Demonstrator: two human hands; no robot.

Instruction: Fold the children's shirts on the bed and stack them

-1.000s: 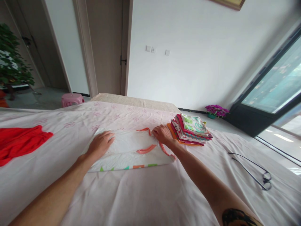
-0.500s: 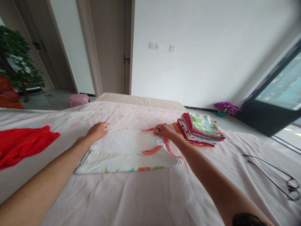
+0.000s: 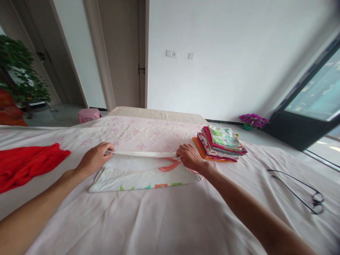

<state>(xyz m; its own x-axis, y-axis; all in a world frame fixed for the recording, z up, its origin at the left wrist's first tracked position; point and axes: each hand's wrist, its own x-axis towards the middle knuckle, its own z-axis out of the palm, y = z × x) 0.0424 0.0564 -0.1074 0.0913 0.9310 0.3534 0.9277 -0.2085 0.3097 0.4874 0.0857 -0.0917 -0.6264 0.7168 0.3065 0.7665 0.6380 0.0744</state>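
Observation:
A white shirt (image 3: 132,173) with coral-orange trim and a row of coloured shapes lies partly folded on the pale sheet. My left hand (image 3: 99,153) is closed on the far left corner of its fabric. At the far right part, near the coral trim, my right hand (image 3: 190,155) pinches the cloth, its fingertips partly hidden. Between the two hands the far edge of the shirt is raised and drawn into a straight line. Just beyond my right hand sits a stack of folded clothes (image 3: 223,143).
A crumpled red garment (image 3: 32,164) lies on the left of the bedsheet (image 3: 159,219). Black-framed glasses (image 3: 316,203) rest at the right. Past the bed are a pink stool (image 3: 89,115), a leafy plant (image 3: 18,67) and purple flowers (image 3: 253,120).
Both hands have gripped the shirt's far edge and lifted it, pulling it slightly toward me. The far layer now folds over, covering more of the coral trim. The view has shifted slightly.

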